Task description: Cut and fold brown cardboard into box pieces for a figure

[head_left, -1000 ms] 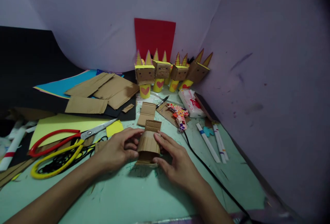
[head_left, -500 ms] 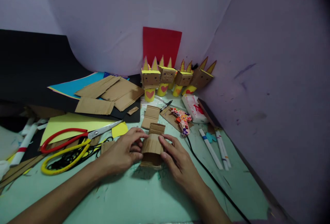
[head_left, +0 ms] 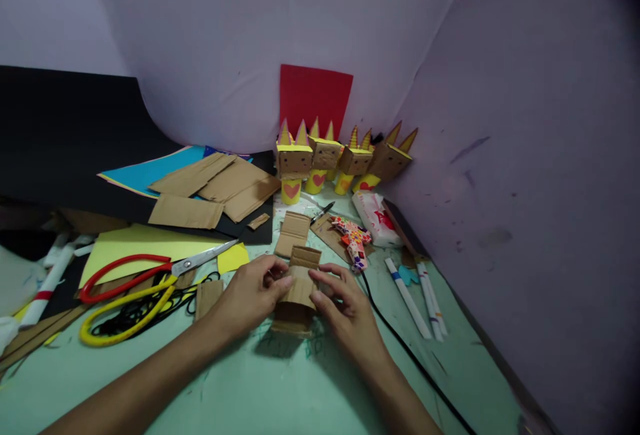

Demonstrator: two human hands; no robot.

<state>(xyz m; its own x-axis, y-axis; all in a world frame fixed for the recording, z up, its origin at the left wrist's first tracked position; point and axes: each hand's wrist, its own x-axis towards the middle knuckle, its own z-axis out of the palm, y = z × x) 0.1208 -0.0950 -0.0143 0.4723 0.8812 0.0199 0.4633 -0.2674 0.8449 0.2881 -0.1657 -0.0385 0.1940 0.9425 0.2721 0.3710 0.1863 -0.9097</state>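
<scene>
A small folded cardboard box (head_left: 300, 288) with a curved top strip and an open front stands on the green table (head_left: 280, 388). My left hand (head_left: 257, 291) pinches its left side, thumb and index finger at the top strip. On the right side, the fingers of my right hand (head_left: 345, 305) press against the same box. Just behind it lies a flat creased cardboard piece (head_left: 293, 233). Another small cardboard piece (head_left: 207, 297) is beside my left wrist. The box's lower sides are partly hidden by my fingers.
Large red-and-yellow scissors (head_left: 173, 281) lie over black cord at left. A patterned glue gun (head_left: 356, 240), its cable (head_left: 400, 348) and markers (head_left: 409, 298) are at right. Horned cardboard figures (head_left: 295, 163) stand behind; cardboard sheets (head_left: 187, 211) lie back left.
My left thumb has moved up onto the box's top strip. The box stays between both hands, and the whole view has shifted slightly, with the scene lower in the frame.
</scene>
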